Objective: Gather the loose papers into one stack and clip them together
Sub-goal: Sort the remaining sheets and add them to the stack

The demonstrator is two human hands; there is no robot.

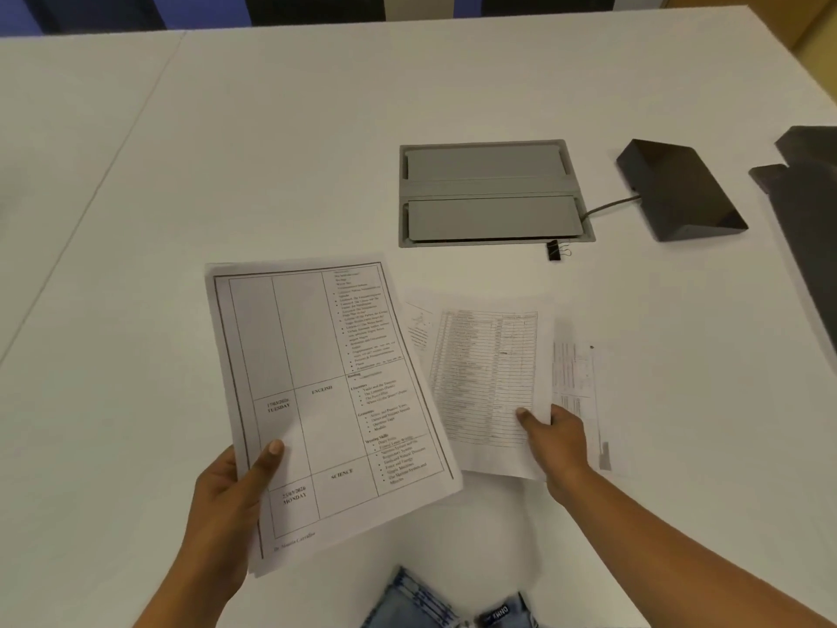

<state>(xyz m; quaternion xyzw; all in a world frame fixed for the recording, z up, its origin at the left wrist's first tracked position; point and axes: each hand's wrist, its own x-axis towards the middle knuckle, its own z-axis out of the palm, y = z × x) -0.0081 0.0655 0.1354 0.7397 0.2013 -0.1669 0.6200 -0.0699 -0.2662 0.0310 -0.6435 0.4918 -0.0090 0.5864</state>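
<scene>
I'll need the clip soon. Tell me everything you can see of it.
The binder clip is small and black, with thin wire handles pointing right. It lies on the white table, just in front of the grey floor-box cover, near its right corner. Neither hand touches it, and no paper lies under it.
</scene>
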